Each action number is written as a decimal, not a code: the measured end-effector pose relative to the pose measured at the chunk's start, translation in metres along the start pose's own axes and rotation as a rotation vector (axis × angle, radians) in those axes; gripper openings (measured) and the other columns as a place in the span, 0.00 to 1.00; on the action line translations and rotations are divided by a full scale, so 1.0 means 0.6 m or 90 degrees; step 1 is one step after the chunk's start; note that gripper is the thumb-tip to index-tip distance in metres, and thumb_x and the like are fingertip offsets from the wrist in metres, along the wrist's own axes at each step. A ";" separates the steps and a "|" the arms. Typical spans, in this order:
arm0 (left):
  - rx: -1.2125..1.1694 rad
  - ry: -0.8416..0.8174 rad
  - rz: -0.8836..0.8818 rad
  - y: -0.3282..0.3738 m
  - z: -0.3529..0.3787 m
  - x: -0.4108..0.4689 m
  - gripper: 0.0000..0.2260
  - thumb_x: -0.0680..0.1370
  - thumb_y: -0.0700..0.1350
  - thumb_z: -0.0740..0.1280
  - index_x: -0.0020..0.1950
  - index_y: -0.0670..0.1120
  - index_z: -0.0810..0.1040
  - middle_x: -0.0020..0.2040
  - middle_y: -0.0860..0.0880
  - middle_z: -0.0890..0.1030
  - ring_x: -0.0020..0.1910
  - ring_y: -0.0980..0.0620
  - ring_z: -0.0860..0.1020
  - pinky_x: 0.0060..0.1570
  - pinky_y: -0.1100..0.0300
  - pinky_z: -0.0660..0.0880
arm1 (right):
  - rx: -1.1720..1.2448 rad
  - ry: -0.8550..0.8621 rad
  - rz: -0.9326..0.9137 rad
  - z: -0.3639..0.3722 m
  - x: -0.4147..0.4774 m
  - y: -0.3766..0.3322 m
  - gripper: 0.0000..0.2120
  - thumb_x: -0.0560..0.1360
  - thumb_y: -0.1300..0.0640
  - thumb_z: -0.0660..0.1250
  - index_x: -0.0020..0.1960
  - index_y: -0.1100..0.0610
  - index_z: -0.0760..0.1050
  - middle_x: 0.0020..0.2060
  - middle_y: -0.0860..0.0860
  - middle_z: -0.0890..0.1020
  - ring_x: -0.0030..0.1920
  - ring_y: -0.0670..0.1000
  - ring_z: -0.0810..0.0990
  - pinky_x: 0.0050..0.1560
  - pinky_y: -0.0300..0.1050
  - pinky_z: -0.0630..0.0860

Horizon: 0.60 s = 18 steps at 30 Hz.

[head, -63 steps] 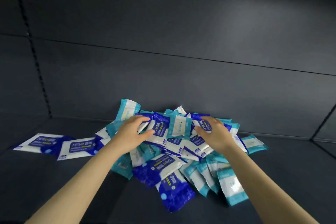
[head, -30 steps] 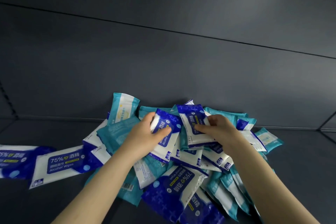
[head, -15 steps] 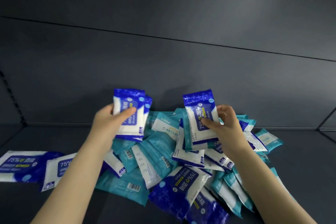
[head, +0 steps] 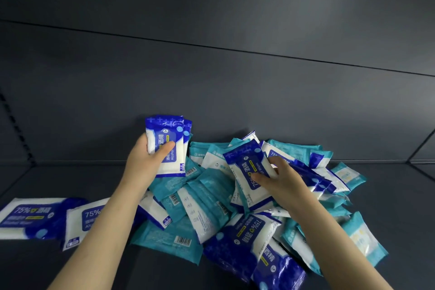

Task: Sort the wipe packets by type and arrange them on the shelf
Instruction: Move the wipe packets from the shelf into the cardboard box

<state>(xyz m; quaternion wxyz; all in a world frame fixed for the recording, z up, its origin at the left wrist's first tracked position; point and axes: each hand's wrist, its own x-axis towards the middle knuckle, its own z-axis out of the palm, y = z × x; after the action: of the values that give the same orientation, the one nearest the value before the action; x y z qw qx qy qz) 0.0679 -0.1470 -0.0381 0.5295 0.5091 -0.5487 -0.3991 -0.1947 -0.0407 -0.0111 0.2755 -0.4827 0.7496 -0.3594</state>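
Observation:
A mixed pile of dark-blue alcohol wipe packets and teal wipe packets lies on the dark shelf. My left hand holds two dark-blue packets upright above the pile's left side, thumb across the front one. Over the pile's middle, my right hand grips another dark-blue packet, tilted and low against the packets under it. Two dark-blue packets lie flat side by side at the left, the nearer one partly behind my left forearm.
The shelf's dark back wall rises right behind the pile. A slotted upright runs along the left edge. Bare shelf floor shows at the far right and in front of the two flat packets.
My right hand has lowered its dark-blue packet from upright down onto the pile. My left hand keeps its two packets raised, in much the same place.

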 end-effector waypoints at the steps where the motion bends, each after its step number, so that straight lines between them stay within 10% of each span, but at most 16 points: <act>1: -0.006 -0.002 0.013 0.001 0.000 -0.001 0.10 0.77 0.49 0.72 0.56 0.51 0.76 0.48 0.55 0.83 0.40 0.61 0.82 0.35 0.67 0.73 | -0.007 -0.010 0.002 -0.003 -0.003 -0.002 0.20 0.75 0.47 0.72 0.62 0.46 0.67 0.51 0.50 0.79 0.47 0.55 0.82 0.38 0.47 0.77; 11: -0.149 0.110 0.124 0.030 -0.009 -0.013 0.13 0.76 0.43 0.72 0.58 0.53 0.75 0.50 0.58 0.83 0.47 0.62 0.82 0.43 0.67 0.76 | 0.090 -0.010 -0.120 0.008 -0.026 -0.002 0.17 0.73 0.52 0.75 0.55 0.39 0.71 0.58 0.48 0.78 0.49 0.54 0.84 0.48 0.60 0.82; 18: -0.430 -0.042 -0.171 0.055 0.016 -0.045 0.15 0.76 0.49 0.70 0.62 0.48 0.78 0.52 0.48 0.86 0.47 0.49 0.85 0.41 0.56 0.81 | 0.523 0.030 0.045 0.005 -0.030 -0.004 0.27 0.65 0.53 0.79 0.63 0.53 0.76 0.48 0.56 0.86 0.47 0.59 0.86 0.46 0.61 0.83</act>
<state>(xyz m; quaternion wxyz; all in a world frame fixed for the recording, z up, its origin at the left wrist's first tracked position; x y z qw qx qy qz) 0.0515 -0.1162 -0.0118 0.5932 0.3598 -0.3309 -0.6397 -0.1842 -0.0258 -0.0100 0.4403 -0.2981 0.5664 -0.6297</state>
